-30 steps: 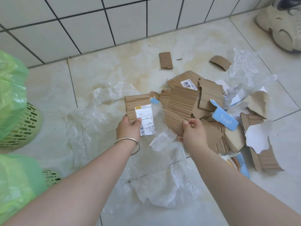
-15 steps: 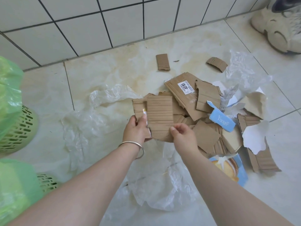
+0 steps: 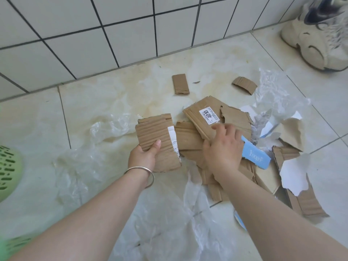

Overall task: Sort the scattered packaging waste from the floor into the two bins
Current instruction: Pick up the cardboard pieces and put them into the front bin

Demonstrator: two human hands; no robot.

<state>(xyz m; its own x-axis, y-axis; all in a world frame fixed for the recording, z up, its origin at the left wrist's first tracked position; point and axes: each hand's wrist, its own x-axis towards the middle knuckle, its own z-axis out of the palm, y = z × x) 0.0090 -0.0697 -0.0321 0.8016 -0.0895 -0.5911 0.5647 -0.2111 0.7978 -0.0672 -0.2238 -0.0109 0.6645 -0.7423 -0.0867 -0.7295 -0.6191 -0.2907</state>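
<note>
2 cardboard pcs [image 3: 156, 136] upright-ish, L hand [image 3: 144, 157].

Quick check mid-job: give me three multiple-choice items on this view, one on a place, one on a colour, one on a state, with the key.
1. Where does the small cardboard strip lie?
A. On the floor near the wall
B. In the basket
C. Under the shoe

2. What colour is the slotted basket?
A. Red
B. Green
C. Black

3. What is the left hand doing?
A. Hanging idle
B. Pressing flat on plastic film
C. Holding a stack of cardboard pieces

Key: 1 A, it sits alone on the floor tile below the wall; 2 B, its slotted wall is green; 3 C, the thumb lies across the stack's front in a grip.
</note>
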